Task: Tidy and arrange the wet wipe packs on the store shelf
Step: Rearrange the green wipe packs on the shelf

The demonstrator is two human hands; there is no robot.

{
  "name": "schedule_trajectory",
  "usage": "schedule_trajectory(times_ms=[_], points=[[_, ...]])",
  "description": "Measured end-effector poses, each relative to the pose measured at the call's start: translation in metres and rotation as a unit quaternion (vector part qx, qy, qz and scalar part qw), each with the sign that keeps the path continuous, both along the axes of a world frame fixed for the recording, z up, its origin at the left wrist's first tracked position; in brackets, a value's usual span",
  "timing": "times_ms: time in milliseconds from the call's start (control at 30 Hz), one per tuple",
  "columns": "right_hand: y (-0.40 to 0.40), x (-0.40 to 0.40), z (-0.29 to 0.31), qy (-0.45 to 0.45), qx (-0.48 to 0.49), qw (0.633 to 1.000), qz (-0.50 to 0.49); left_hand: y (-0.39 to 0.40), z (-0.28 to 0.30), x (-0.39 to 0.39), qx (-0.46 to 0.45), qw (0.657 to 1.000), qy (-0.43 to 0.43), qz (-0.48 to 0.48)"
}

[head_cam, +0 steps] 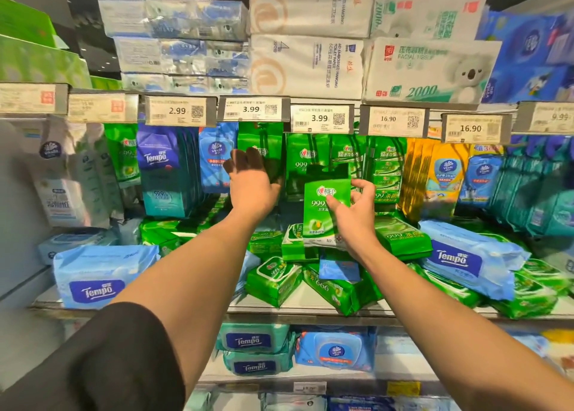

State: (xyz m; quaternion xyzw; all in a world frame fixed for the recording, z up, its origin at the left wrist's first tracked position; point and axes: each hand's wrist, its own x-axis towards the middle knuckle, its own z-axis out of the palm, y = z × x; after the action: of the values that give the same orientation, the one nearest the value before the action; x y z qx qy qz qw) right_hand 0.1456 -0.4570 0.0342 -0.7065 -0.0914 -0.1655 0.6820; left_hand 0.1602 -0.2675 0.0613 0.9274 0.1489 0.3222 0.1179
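wet wipe packs: small green pack (326, 212) held upright at frame centre, in front of the hanging rows; more green packs lie jumbled on the shelf (310, 302) below it, some tipped on edge, one upside down

right hand (357, 212): grip pinching the small green pack by its right edge, thumb on the front face, fingers curled behind; pack clear of the shelf, not touching the rows

left hand (251, 180): grip spread, fingers open and reaching into the hanging green row (259, 149) centre-left under the 3.99 price tag (251, 109); fingertips in shadow, cannot tell if they touch a pack, nothing held

hanging rows: dark blue Tempo packs (158, 162) left of centre, blue Vinda pack (214, 159) beside them, green rows centre, yellow packs (435, 174) right of centre; hooks hidden behind the tags

step in hand (judgement): likely returning the held pack to its matching green row while the left hand parts or steadies that row

how to do it well (judgement): match the pack to the same green design first, rows just beside look near-identical; keep it face out and upright; let the left hand hold front packs back so the new one seats without knocking neighbours down; film looks slippery, so pinch near the top

still untidy: flat Tempo packs (93, 274) lower left and lower right, loose green heap lower centre
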Motion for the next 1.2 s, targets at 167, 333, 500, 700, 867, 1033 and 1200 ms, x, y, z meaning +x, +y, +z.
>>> schedule_trajectory(times_ms=[167, 333, 500, 700, 867, 1033, 1200], points=[[0.008, -0.015, 0.009, -0.033, 0.003, 0.999, 0.013, 0.002, 0.001, -0.007, 0.025, 1.0, -0.002, 0.008], [0.015, -0.03, 0.024, -0.107, 0.056, 0.991, 0.054, 0.005, 0.001, -0.024, -0.022, 0.999, -0.038, -0.011], [0.019, -0.04, 0.046, -0.143, 0.044, 0.987, 0.055, 0.012, -0.008, -0.038, -0.014, 0.998, -0.055, 0.004], [0.02, -0.033, 0.064, -0.094, 0.025, 0.995, 0.019, 0.019, -0.009, -0.044, -0.099, 0.993, -0.062, 0.015], [0.027, -0.02, 0.057, -0.054, 0.001, 0.998, 0.021, 0.021, -0.004, -0.047, -0.087, 0.994, -0.067, 0.013], [0.031, -0.011, 0.045, -0.034, 0.001, 0.999, 0.023, 0.025, 0.0, -0.049, -0.067, 0.995, -0.069, 0.002], [0.031, 0.009, 0.041, -0.014, -0.022, 1.0, -0.007, 0.025, -0.002, -0.044, -0.061, 0.996, -0.07, 0.0]])
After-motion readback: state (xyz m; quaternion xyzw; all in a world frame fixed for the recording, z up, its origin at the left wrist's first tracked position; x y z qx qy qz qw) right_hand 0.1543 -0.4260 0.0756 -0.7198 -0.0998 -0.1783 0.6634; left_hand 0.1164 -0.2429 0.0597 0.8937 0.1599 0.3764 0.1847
